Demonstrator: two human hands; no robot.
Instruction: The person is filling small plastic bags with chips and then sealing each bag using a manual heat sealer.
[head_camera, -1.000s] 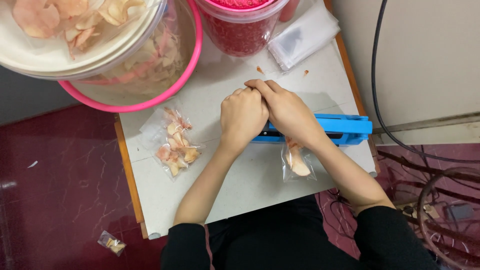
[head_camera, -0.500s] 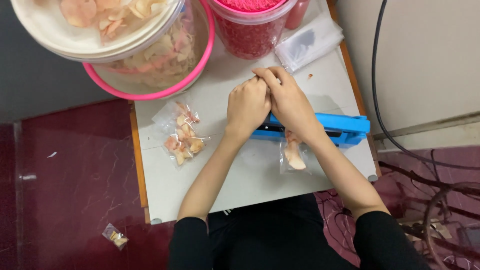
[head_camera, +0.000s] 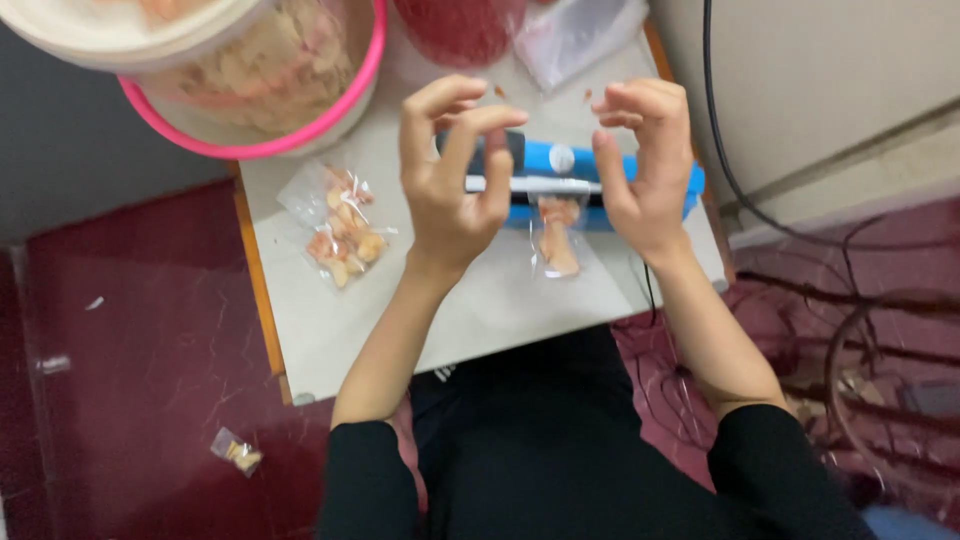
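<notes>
Table: a small pale grey top (head_camera: 480, 310) with an orange-brown edge, standing on a dark red floor (head_camera: 130, 350).
Sealer: a blue heat sealer (head_camera: 600, 185) lies across the top toward 1 o'clock, a small clear bag (head_camera: 556, 235) of pale snacks hanging out of its near side.
Filled bags: clear packets of pink and cream crackers (head_camera: 340, 230) lie at 9 o'clock.
Tub: a big pink-rimmed container (head_camera: 270, 80) of crackers sits at 11 o'clock.
Jar: a red-filled container (head_camera: 460, 30) at 12 o'clock, a clear bag stack (head_camera: 580, 35) just beside it.
Floor: one small packet (head_camera: 238, 453) lies at 7 o'clock, well apart from the table.
</notes>
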